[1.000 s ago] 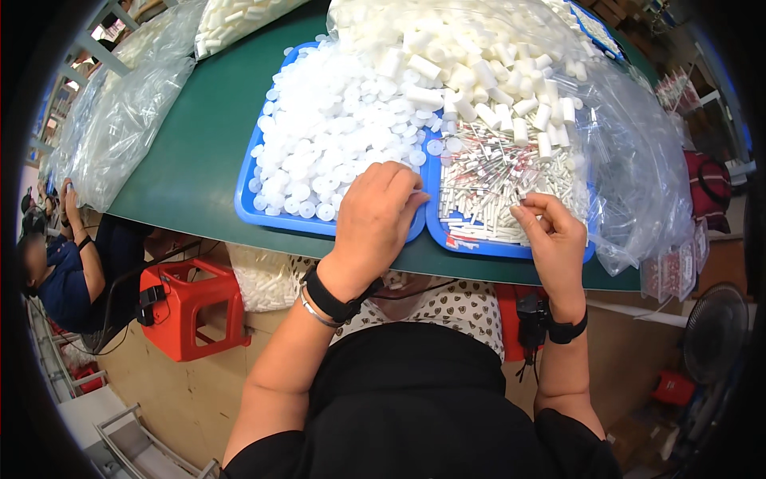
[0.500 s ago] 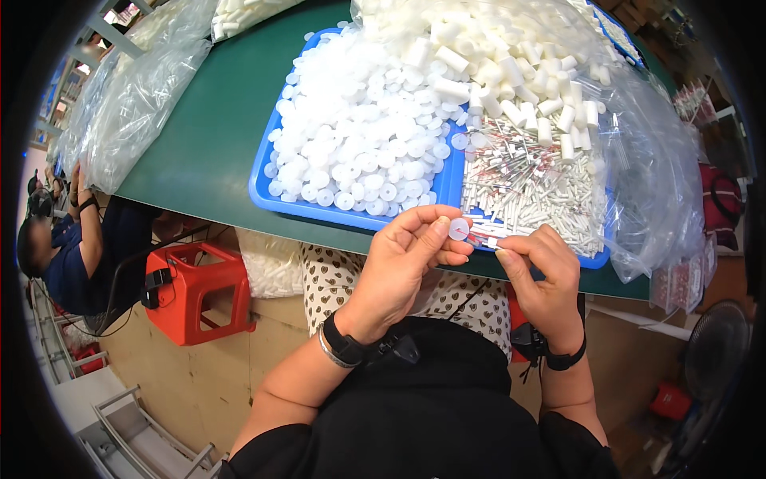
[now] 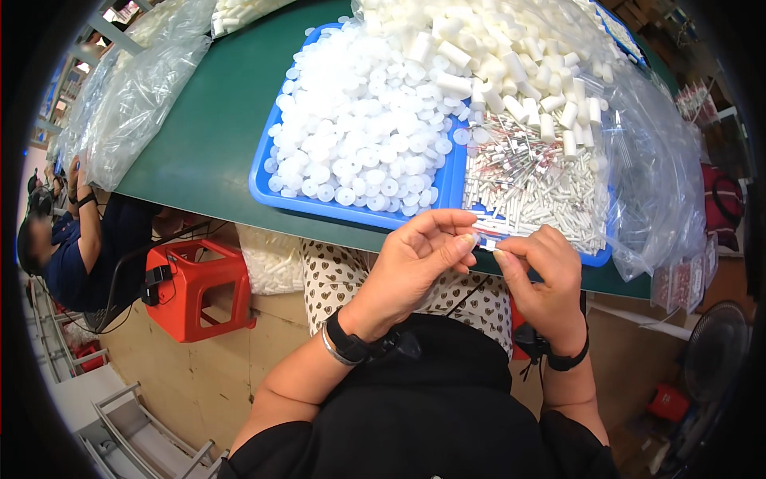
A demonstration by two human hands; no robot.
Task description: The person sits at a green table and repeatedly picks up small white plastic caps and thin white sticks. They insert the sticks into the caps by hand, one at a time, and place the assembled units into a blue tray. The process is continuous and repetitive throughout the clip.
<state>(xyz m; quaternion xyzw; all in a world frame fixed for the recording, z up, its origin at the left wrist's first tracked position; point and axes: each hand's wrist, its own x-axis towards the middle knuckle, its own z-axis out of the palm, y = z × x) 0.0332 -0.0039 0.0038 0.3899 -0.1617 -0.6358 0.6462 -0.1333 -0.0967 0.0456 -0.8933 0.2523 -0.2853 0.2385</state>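
Observation:
Between the thumb and fingers of my left hand [image 3: 415,259] is a small translucent disc [image 3: 476,238], now turned nearly edge-on. Just right of it, the fingertips of my right hand [image 3: 550,275] pinch a small white connector [image 3: 490,244]. Thin red wire shows between the two hands by the disc; whether it passes through the disc's hole is too small to tell. Both hands are over the table's front edge. Behind them a blue tray [image 3: 263,191] is heaped with translucent discs [image 3: 351,136], and a second blue tray [image 3: 600,257] holds many white-ended wired pieces [image 3: 535,195].
Cream foam cylinders [image 3: 511,72] spill from a clear plastic bag [image 3: 646,176] at the right of the green table [image 3: 191,144]. More plastic bags [image 3: 144,96] lie at the far left. A red stool [image 3: 195,291] and another person [image 3: 76,247] are to the left. A fan [image 3: 718,351] stands right.
The disc in my left hand has turned from face-up to nearly edge-on. My left hand has shifted slightly right, toward the right hand, which still pinches the connector.

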